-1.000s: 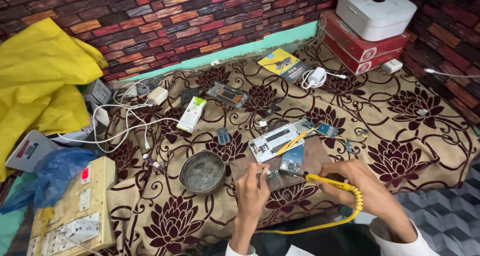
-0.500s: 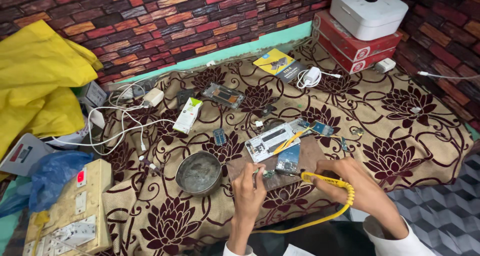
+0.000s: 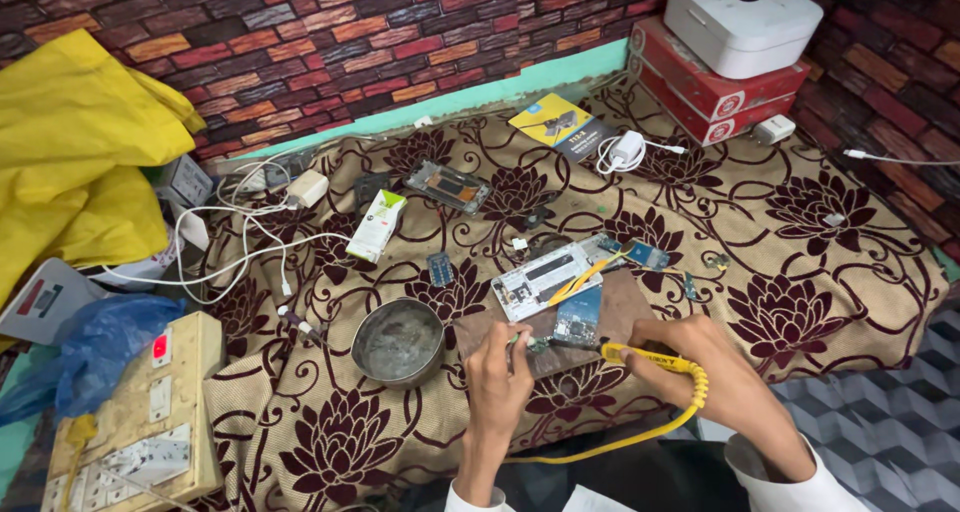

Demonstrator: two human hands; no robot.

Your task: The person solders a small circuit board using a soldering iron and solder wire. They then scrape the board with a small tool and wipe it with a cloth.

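Tool: yellow-handled soldering iron (image 3: 640, 355), long axis lying nearly level across the view, tip pointing left toward the small blue circuit board (image 3: 578, 318); its yellow cord (image 3: 640, 434) loops back under the wrist.
Right hand (image 3: 705, 367): fingers wrapped and pressed around the yellow handle, the handle sticking out leftward past the fingertips.
Left hand (image 3: 503, 372): fingers pinched together on a thin metal tool, too small to identify, just beside the iron's tip.
Work spot: brown board (image 3: 620, 307) on the maroon-flowered cloth (image 3: 800, 262), near the front edge.
Opened phone: white opened phone body (image 3: 545, 277) lies slanted just behind the blue circuit board.
Dish: round grey metal bowl (image 3: 398, 342), left of the left hand.
Packages: white-and-green small carton (image 3: 377, 226) lying left of centre; yellow-and-dark flat packet (image 3: 562, 127) by the wall; two stacked red boxes (image 3: 715, 87) at upper right under a white rounded appliance (image 3: 740, 17).
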